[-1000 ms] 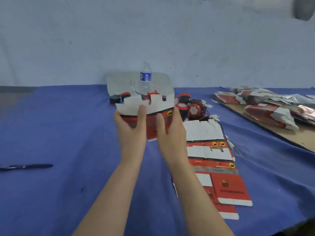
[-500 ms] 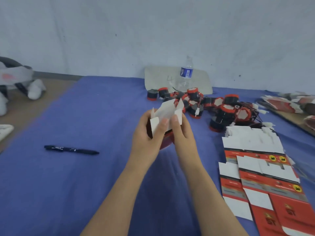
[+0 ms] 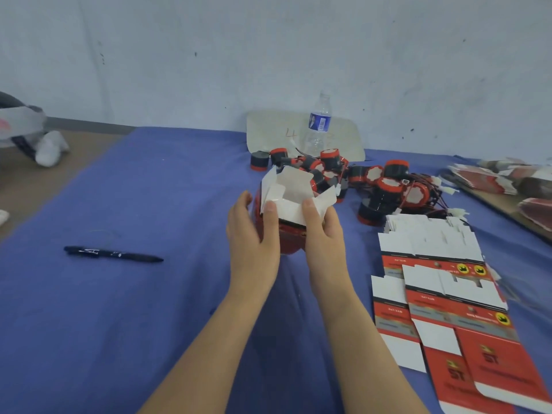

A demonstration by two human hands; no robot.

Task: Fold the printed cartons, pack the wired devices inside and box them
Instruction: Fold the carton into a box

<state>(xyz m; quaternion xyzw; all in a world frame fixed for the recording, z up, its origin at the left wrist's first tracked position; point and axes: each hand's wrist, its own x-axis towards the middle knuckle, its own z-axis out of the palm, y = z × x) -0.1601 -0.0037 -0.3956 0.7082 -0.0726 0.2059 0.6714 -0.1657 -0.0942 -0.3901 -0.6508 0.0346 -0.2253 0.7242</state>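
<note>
A red printed carton (image 3: 291, 201) with white inner flaps stands opened up between my hands at the table's middle. My left hand (image 3: 254, 234) grips its left side, thumb on the near flap. My right hand (image 3: 324, 231) grips its right side, thumb pressing the near flap. Behind it lies a heap of red and black wired devices (image 3: 385, 186). A stack of flat printed cartons (image 3: 448, 294) lies to the right on the blue cloth.
A black pen (image 3: 113, 253) lies on the blue cloth at the left. A clear water bottle (image 3: 318, 127) stands by the wall in front of a pale board (image 3: 268, 132). More flattened cartons (image 3: 507, 180) lie on a cardboard sheet far right.
The flat carton that I held up a second ago has been opened into a box shape with its flaps spread. My view has swung left, so the pen and devices sit further right.
</note>
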